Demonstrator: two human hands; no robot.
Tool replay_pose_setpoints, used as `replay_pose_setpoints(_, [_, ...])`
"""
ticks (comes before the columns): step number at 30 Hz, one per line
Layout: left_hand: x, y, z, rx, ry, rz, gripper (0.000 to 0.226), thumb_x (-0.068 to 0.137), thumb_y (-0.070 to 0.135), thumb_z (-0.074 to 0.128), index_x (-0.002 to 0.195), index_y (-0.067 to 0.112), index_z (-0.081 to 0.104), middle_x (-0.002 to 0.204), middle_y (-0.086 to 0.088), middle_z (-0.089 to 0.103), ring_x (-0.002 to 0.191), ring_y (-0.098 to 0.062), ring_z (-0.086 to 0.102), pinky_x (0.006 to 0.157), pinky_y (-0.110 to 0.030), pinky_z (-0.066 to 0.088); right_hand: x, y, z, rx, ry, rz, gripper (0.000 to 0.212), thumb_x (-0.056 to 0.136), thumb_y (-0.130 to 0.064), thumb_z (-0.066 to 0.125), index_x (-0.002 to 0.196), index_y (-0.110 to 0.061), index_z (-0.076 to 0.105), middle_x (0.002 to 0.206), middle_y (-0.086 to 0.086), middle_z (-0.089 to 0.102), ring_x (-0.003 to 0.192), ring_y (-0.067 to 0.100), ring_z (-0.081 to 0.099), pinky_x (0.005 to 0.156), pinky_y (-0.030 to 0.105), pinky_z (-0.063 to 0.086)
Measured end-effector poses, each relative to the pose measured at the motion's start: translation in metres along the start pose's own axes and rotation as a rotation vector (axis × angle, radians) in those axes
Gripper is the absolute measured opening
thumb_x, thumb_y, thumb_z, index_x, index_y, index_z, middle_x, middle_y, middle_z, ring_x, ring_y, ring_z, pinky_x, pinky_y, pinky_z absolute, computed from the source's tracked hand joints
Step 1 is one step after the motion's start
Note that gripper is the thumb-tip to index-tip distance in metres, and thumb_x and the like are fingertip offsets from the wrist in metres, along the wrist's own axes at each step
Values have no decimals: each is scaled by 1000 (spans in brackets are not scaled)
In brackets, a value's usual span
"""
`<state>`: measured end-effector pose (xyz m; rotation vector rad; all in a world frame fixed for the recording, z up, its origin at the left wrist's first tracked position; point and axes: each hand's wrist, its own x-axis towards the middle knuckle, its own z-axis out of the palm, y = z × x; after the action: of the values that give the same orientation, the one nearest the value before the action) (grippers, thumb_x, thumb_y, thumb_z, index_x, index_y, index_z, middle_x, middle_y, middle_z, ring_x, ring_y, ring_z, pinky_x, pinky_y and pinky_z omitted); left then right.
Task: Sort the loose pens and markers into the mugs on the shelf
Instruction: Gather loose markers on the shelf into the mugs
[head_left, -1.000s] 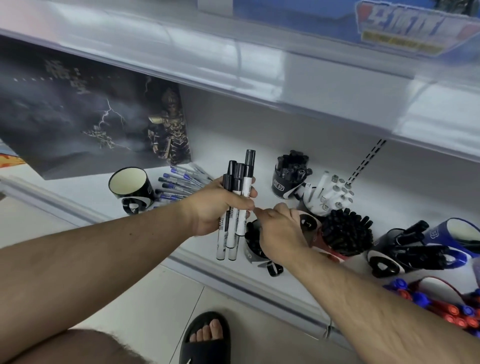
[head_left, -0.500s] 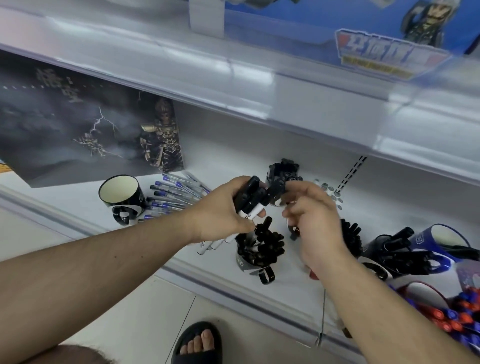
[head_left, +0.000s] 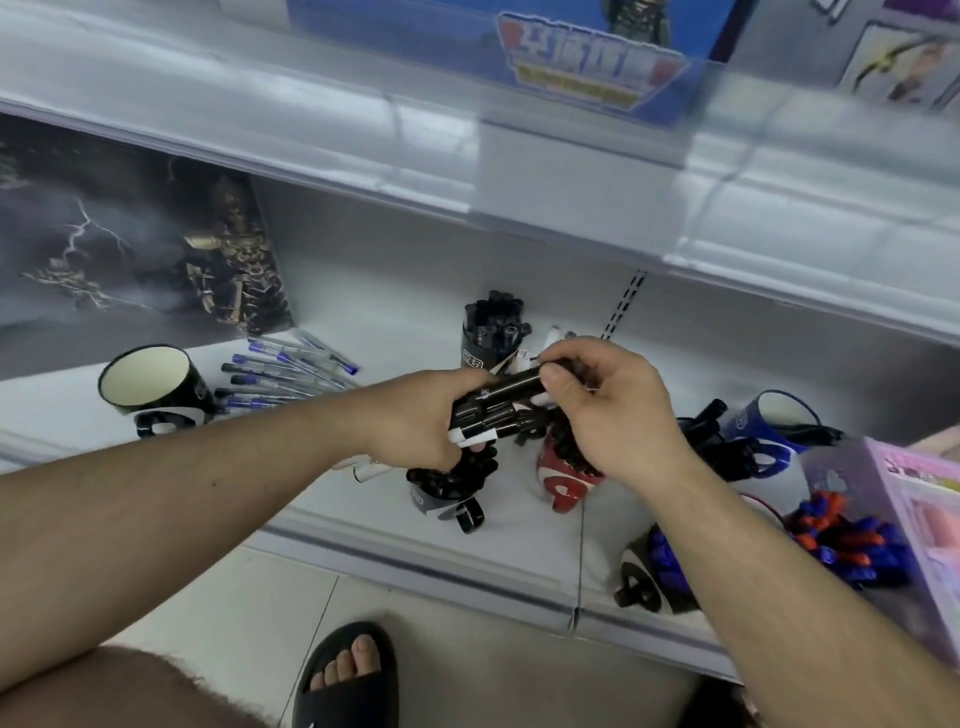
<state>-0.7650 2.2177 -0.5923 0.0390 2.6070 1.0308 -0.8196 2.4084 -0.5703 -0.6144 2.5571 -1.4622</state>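
My left hand (head_left: 415, 415) grips a bundle of white markers with black caps (head_left: 493, 410), tipped almost flat, caps pointing right. My right hand (head_left: 602, 410) pinches the cap end of the top marker in that bundle. Both hands hover above a black mug (head_left: 447, 493) packed with black-capped markers and a red mug (head_left: 566, 478) partly hidden under my right hand. An empty black mug (head_left: 150, 389) stands at the left, with loose blue pens (head_left: 280, 374) lying beside it. A tall black mug (head_left: 491, 332) of black markers stands behind my hands.
A blue mug (head_left: 769, 431) with black markers stands at the right, red and blue markers (head_left: 852, 540) heaped nearer, and a pink box (head_left: 914, 519) at the far right. The upper shelf (head_left: 467, 171) overhangs. A dark poster (head_left: 130, 244) leans at the back left. My sandalled foot (head_left: 348, 670) is below.
The marker bundle went from upright to nearly flat in my left hand. My right hand rose from the mug below and took hold of the cap end of the top marker.
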Motion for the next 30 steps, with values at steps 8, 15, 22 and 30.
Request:
replay_pose_setpoints(8, [24,27,17,-232,-130,-36,32,77,-7,65,94,20,65,90,1,71,74,-18,66,67,-33,54,-32,52,-80,435,486,358,26,100,-8,51,79,-16,64,61,0,56,54,10,50,49,19,44])
replay_pose_setpoints(15, [62,84,48,-608,-141,-96,30,78,-17,60,93,9,64,74,7,69,63,-5,62,60,-21,45,-65,86,-124,679,650,549,22,99,-4,50,81,-9,61,59,4,57,55,13,49,57,26,40])
replay_pose_setpoints(22, [82,100,64,-749,-29,-167,34,77,-14,60,103,8,65,75,9,70,83,-17,59,71,-30,42,-57,131,-189,326,925,568,12,90,-14,57,86,-10,69,73,7,69,63,17,62,59,26,47])
replay_pose_setpoints(30, [91,124,71,-894,6,-139,46,78,-16,59,116,10,61,89,5,71,67,-7,65,53,-22,50,-2,202,-219,-196,812,681,22,88,-23,55,72,-13,66,71,8,66,70,29,62,65,33,50])
